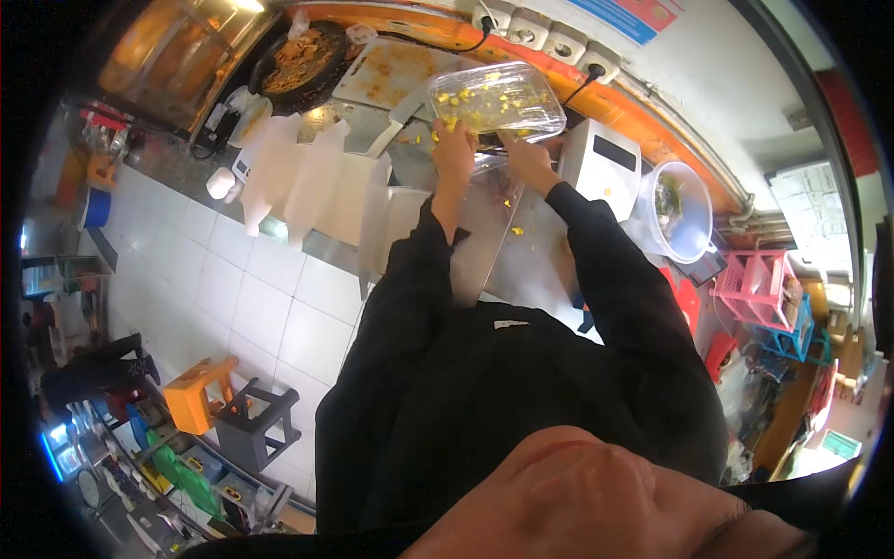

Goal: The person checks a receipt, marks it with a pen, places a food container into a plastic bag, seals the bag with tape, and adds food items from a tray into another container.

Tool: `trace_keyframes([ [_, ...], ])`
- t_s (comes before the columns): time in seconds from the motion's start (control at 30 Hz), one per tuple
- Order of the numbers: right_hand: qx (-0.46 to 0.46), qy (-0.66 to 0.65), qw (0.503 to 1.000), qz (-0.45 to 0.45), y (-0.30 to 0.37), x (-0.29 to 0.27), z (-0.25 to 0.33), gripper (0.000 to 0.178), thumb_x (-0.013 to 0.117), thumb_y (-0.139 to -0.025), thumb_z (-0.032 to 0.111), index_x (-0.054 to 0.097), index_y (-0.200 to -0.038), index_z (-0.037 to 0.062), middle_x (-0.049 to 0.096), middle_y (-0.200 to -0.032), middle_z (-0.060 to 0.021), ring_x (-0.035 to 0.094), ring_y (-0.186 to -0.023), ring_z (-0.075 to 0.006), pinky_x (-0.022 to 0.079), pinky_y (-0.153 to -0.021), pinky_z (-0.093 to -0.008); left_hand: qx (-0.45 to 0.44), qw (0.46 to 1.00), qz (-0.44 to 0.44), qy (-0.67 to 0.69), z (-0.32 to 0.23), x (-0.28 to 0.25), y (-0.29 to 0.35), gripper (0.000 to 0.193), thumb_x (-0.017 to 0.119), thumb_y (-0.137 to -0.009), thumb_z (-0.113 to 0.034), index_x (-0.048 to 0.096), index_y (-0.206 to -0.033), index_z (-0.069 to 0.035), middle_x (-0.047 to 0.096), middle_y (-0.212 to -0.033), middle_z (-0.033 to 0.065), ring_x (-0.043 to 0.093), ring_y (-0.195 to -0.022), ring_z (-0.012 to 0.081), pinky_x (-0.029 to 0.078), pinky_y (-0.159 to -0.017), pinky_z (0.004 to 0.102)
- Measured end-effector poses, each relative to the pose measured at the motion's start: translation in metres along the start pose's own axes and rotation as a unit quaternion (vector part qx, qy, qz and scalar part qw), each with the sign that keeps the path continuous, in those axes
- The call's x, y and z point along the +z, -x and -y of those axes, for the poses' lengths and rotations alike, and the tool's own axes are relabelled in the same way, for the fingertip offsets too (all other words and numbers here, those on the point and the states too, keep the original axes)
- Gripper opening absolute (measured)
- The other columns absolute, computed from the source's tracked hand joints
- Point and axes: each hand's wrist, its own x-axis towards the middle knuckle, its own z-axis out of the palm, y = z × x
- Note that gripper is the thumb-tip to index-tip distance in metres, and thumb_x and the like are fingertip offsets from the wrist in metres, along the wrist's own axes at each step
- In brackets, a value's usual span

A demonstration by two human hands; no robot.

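Note:
A clear plastic tray (pixel 498 86) with scattered yellow bits in it is tilted up over the back of the metal counter (pixel 494 210). My left hand (pixel 453 154) is closed around its near left edge. At the near right edge my right hand (pixel 531 163) is closed too, its fingertips partly hidden at the rim. Something dark shows between the two hands, too unclear to name. Left of the tray lies a wide-bladed knife (pixel 409 105) beside a stained white cutting board (pixel 382 67). A few yellow crumbs (pixel 518 230) have landed on the counter.
White paper sheets (pixel 317 182) overhang the counter's front edge at left. Behind them sits a dark round pan (pixel 300 65) of brown food. A white boxy device (pixel 601 168) and a clear bucket (pixel 687 224) stand at right. Orange (pixel 200 396) and black stools (pixel 256 424) stand on the tiled floor.

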Motion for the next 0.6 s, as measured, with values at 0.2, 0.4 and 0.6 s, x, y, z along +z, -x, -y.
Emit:
trace_keyframes([
  [0.2, -0.072, 0.127, 0.989, -0.018, -0.059, 0.024, 0.014, 0.032, 0.047, -0.081, 0.014, 0.046, -0.112, 0.0044, 0.057, -0.085, -0.0134, 0.064, -0.076, -0.0319, 0.052, -0.061, -0.0410, -0.118, 0.989, -0.049, 0.078, 0.016, 0.003, 0.007, 0.063, 0.060, -0.078, -0.015, 0.031, -0.134, -0.007, 0.039, -0.124, 0.0248, 0.055, -0.096, 0.0400, 0.048, -0.077, 0.0452],
  [0.4, -0.001, 0.029, 0.993, 0.116, -0.098, 0.042, 0.001, 0.060, 0.047, -0.081, 0.015, 0.026, -0.136, 0.0029, 0.052, -0.115, -0.0239, 0.060, -0.089, -0.0385, 0.049, -0.067, -0.0466, -0.160, 0.978, 0.085, 0.099, 0.018, -0.003, -0.003, 0.070, 0.057, -0.078, -0.017, 0.023, -0.138, -0.006, 0.045, -0.126, 0.0215, 0.057, -0.094, 0.0372, 0.048, -0.078, 0.0433],
  [0.6, -0.039, -0.037, 0.995, -0.081, -0.126, 0.046, 0.005, 0.068, 0.046, -0.083, 0.013, 0.012, -0.142, 0.0114, 0.043, -0.125, -0.0276, 0.050, -0.110, -0.0378, 0.041, -0.088, -0.0457, -0.145, 0.976, 0.052, 0.152, 0.018, 0.011, -0.004, 0.074, 0.057, -0.078, -0.022, 0.019, -0.140, -0.008, 0.049, -0.123, 0.0219, 0.061, -0.079, 0.0370, 0.049, -0.068, 0.0445],
])
